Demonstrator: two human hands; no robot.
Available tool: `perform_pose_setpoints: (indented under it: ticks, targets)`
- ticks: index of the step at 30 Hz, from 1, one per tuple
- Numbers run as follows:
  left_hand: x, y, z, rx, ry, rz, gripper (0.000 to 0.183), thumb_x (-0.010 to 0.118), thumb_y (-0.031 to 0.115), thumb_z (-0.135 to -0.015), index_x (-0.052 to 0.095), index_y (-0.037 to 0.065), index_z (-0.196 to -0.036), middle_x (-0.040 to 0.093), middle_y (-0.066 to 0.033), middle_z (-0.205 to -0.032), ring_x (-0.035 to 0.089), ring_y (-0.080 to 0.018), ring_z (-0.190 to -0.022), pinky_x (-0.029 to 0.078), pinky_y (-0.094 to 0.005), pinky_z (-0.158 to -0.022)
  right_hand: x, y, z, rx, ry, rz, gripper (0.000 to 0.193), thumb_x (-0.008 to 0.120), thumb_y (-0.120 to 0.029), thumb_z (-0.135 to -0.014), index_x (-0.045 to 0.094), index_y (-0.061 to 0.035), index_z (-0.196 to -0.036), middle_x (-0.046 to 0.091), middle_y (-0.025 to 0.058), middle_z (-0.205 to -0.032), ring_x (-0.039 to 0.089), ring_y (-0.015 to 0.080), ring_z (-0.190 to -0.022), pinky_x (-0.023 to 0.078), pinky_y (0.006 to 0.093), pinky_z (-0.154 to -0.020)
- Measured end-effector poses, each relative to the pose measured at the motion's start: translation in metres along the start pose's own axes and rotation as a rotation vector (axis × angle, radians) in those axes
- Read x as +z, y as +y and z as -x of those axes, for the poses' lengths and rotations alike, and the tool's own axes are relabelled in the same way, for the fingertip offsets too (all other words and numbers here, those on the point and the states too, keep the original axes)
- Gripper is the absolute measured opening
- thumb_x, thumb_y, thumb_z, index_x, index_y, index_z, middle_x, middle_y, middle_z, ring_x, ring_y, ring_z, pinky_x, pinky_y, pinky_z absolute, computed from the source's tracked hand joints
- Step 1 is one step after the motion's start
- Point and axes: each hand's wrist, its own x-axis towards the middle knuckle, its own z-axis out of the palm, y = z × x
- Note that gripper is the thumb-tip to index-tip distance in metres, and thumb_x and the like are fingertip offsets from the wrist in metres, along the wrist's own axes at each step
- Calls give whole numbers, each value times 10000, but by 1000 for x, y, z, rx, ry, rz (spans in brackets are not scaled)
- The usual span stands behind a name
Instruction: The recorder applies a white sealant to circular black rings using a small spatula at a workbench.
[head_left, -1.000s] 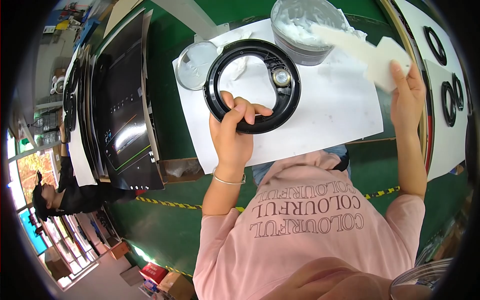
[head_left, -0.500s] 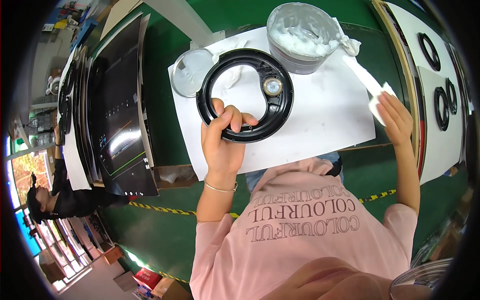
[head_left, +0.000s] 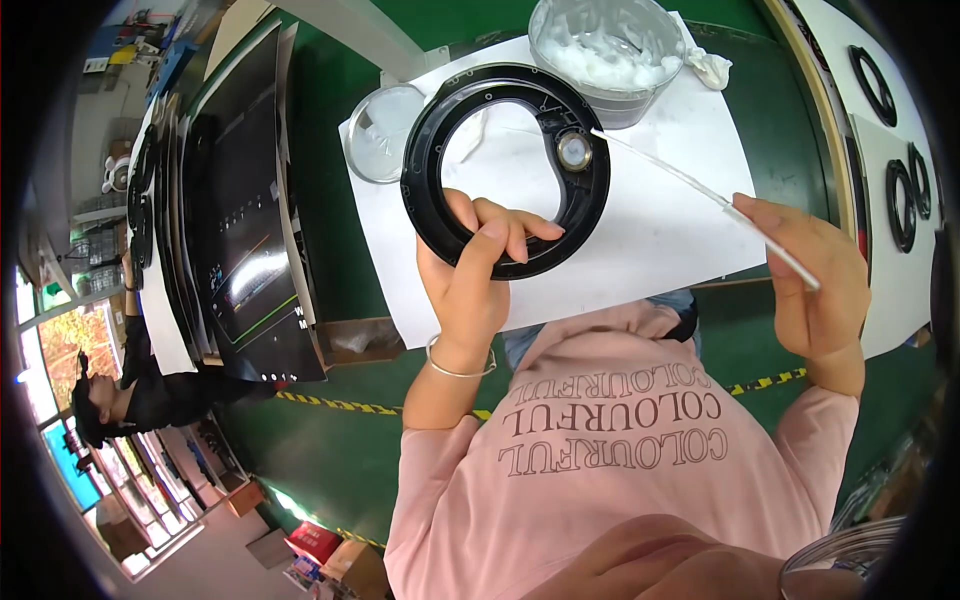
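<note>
My left hand (head_left: 475, 245) grips the lower edge of a black plastic ring (head_left: 430, 135), with its fingers curled through the opening. Set in the ring's right side is a small round metal-rimmed piece (head_left: 574, 151). My right hand (head_left: 815, 265) is closed on a thin white stick (head_left: 680, 175). The stick slants up to the left, its far tip at the ring's right edge; whether they touch I cannot tell. Behind the ring stands a grey tub (head_left: 615, 108) holding white, creamy paste (head_left: 610, 60).
White paper (head_left: 680, 240) covers the green table under my hands. A clear round lid (head_left: 380, 140) lies at the left, and a crumpled white wipe (head_left: 710, 68) beside the tub. Boards with black rings (head_left: 900, 205) stand right; dark panels (head_left: 235, 220) stand left, beyond them a person (head_left: 170, 400).
My right hand has turned, and the stick now points toward the ring. White material seen at its fingers earlier no longer shows there. The ring has shifted slightly up and right with my left hand.
</note>
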Motion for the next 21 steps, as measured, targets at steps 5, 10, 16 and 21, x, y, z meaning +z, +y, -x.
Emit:
perform_pose_setpoints:
  ticks: [5,10,16,21]
  targets:
    - [2,-1,-2,33,-31,-30,152,423,-37,-765,309,53,-718,442,-79,-561,550,-225,-586,469,-370,-640,9,-2,1,-103,-22,69,278,463,53,-719,498,-29,-983,596,156,-928,601,274,-756,456,301,-605]
    - [2,-1,-3,55,-57,-68,149,420,-36,-769,307,47,-720,449,-86,-567,537,-210,-572,477,-387,-649,13,-1,-3,-219,16,132,283,477,53,-700,495,-3,-977,592,162,-938,601,276,-783,455,291,-592]
    - [0,-4,-3,72,-75,-68,132,411,-45,-768,313,42,-748,456,-88,-565,553,-223,-595,473,-376,-649,13,-7,-11,-325,-10,196,283,549,6,-661,515,29,-940,586,188,-917,602,294,-781,475,288,-583]
    - [-1,-2,-4,63,-50,-75,124,405,-47,-766,318,41,-750,458,-86,-568,549,-223,-588,474,-380,-648,19,-3,-16,-479,80,249,234,569,-147,-655,573,7,-831,604,164,-818,605,243,-693,484,255,-523]
